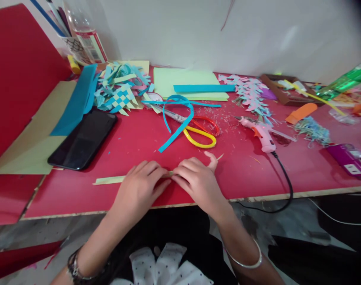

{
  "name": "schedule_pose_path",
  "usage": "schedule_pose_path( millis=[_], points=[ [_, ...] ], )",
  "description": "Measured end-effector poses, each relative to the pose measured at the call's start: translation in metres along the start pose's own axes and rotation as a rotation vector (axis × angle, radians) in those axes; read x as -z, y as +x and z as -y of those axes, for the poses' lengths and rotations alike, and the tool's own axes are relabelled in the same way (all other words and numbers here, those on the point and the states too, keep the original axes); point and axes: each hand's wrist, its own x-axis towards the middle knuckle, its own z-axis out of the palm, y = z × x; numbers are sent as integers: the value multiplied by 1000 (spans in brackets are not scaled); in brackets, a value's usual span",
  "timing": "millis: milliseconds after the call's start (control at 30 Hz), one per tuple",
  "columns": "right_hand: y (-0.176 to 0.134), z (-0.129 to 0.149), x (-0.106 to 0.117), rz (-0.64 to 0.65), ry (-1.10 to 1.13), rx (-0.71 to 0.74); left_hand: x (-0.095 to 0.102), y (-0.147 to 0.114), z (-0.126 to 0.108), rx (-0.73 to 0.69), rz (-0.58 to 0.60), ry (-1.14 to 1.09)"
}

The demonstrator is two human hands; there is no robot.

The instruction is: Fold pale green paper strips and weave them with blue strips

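Wrists: dark bracelets point(75, 265) are worn on the left, a pale bangle point(248, 259) on the right.
Left hand: the hand point(141, 184) is laid over the strip, which is pinched between thumb and fingertips.
Right hand: the same strip is pinched by the right hand point(196, 178) at the fingertips, just beside those of the left; one outer finger is lifted away.
Pale yellow strip: the paper strip point(111, 180) is held near the front edge of the red table point(82, 200), its free end stretched out to the left; its middle is hidden by the left hand.
Phone: the black phone point(84, 138) is laid left of the hands, partly over pale paper.
Scissors: the scissors point(175, 116) are placed beyond the hands and are crossed by a curled blue strip point(176, 134).
Glue gun: the pink glue gun point(265, 136) is laid to the right, its cord hung over the edge.
Back row: from left to right, a heap of woven paper pieces point(119, 89), pale green sheets point(183, 77) topped by a flat blue strip point(204, 88), a pink fringed chain point(248, 93) and a brown tray point(269, 89) are seen.
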Motion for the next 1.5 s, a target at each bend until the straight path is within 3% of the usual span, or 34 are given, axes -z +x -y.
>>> schedule_pose_path(
  millis=[300,633,1500],
  points=[
    [-11,-23,14,-52,-1,-120,-6,8,-8,68,0,43],
    [-5,-19,9,-65,-73,-164,-7,12,-9,164,-46,7],
    [-23,-61,20,-146,-85,-338,-7,9,-7,181,-24,47]
  ],
)
